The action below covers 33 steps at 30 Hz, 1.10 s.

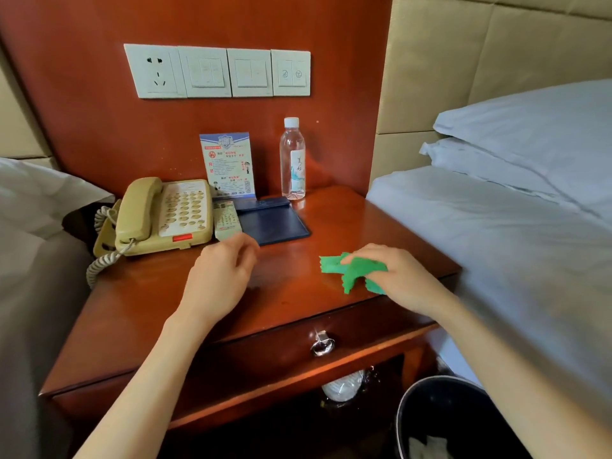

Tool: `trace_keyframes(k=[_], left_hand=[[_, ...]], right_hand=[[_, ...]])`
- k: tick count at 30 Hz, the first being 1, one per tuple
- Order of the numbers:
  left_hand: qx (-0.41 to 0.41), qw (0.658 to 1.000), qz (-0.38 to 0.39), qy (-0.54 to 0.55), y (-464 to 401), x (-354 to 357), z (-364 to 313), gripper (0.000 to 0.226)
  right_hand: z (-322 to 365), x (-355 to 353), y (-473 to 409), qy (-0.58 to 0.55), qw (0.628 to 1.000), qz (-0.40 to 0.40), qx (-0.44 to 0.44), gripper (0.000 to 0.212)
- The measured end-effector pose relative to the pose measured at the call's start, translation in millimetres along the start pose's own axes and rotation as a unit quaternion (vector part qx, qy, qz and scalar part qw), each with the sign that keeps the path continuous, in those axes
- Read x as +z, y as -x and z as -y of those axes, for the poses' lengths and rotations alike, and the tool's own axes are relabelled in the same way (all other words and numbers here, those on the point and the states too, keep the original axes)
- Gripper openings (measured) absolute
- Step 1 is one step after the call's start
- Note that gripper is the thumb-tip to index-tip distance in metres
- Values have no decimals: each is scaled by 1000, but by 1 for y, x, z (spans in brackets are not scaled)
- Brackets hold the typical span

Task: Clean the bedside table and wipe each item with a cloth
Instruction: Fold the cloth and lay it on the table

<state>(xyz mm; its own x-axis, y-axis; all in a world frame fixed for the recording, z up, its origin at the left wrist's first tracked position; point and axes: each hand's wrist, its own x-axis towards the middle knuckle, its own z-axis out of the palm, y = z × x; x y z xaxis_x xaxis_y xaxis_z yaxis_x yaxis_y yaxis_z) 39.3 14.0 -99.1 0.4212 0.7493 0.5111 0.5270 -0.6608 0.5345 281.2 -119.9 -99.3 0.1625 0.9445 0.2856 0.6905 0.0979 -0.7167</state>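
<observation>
The wooden bedside table (159, 313) carries a beige telephone (165, 217), a pale remote control (227, 220), a dark blue tray (275, 223), a printed card stand (228, 165) and a clear water bottle (292, 159) at the back. My right hand (397, 276) grips a crumpled green cloth (351, 270) on the table's front right part. My left hand (222, 273) hovers over the table's middle, just in front of the remote, fingers loosely curled and holding nothing.
Beds with white linen flank the table on both sides, pillows (530, 127) at the right. A drawer with a metal handle (322, 342) sits under the top. A black bin (440, 419) stands on the floor at lower right. Wall switches (218, 72) are above.
</observation>
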Motion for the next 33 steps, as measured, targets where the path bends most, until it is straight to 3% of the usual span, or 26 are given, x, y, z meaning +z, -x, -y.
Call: trace_keyframes(k=[3, 7, 10, 14, 16, 19, 22, 27, 31, 33], left_hand=[[54, 995, 14, 87, 3, 6, -18, 17], [26, 959, 124, 254, -3, 10, -49, 52], [-4, 925, 118, 361, -12, 13, -60, 58], [-24, 923, 39, 383, -16, 5, -62, 21], [-26, 925, 2, 378, -16, -2, -56, 13], [-37, 928, -19, 371, -15, -10, -44, 20], [-49, 928, -19, 368, -11, -14, -32, 26], [-124, 940, 23, 318, -1, -16, -6, 21], [-170, 975, 36, 139, 4, -17, 8, 14], [-134, 990, 19, 49, 6, -16, 5, 24]], right_hand=[[19, -9, -12, -185, 980, -68, 31, 36], [51, -13, -29, -385, 922, -16, 31, 31], [68, -13, -36, -391, 919, 12, 40, 39], [71, -15, -39, -366, 929, -32, 42, 38], [67, -18, -38, -363, 928, -73, 51, 35], [55, -20, -36, -354, 923, -121, 87, 22], [42, -17, -34, -348, 920, -145, 105, 16], [15, -15, -35, -344, 916, -158, 131, 23], [-3, -19, -37, -260, 939, -117, 191, 37], [-5, -18, -36, -156, 957, -162, 183, 57]])
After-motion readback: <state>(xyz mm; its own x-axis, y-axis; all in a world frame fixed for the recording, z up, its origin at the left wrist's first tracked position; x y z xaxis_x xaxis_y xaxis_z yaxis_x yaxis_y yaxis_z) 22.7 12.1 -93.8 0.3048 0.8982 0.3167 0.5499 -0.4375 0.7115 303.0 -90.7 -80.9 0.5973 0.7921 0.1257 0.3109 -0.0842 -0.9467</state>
